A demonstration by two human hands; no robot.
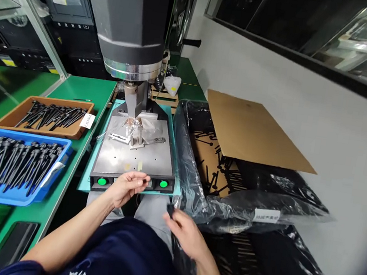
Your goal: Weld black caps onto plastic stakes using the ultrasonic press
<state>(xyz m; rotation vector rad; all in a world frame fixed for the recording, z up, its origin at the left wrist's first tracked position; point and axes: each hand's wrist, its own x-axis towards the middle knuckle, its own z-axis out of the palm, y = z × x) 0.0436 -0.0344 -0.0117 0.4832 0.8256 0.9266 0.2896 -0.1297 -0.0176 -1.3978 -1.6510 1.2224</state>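
Black part [170,210]: at the fingertips of the right hand [186,233], just right of the person's knees and on the body side of the machine's base. Right grip narrow, thumb and fingers closed on the part. Only a short dark end shows; the rest is masked by the fingers, so the long axis cannot be read.

Left hand [129,187]: in front of the metal plate [125,158], between two green buttons [102,181]. Thumb and forefinger nearly meet, with a small dark spot at the tips; cannot tell whether anything is pinched there.

Key relation: the metal holder [138,137] stands on the plate, beneath the machine's metal tip [134,102]. From the right grip it lies forward and to the left. Left hand is the nearer of the two to the holder; the right hand has the part. Judged from this layout, any path from part to holder would pass close to the left hand.

Surroundings: blue tray [18,200] of black rods on the left; plastic-lined box [193,185] with loose rods on the right, just beyond the right hand.
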